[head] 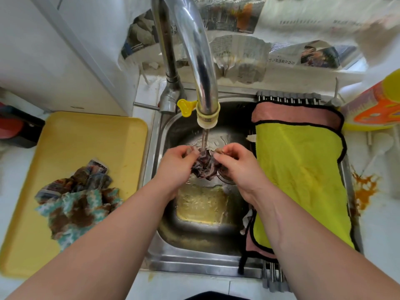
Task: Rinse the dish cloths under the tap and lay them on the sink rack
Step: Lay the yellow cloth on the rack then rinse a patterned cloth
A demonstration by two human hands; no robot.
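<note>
Bright, even light, soft shadows only. Glare streaks on the chrome tap (201, 61), sink bowl (168, 232) kinda dark. Fisheye bend at edges, top-right corner blurry; centre sharp.

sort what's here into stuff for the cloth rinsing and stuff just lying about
For the job: running tap, dark cloth gripped by left hand and right hand, cloth pile on the tray, sink rack with yellow cloth.
Lying about: newspaper, yellowish pad in sink, orange-yellow container.
</note>
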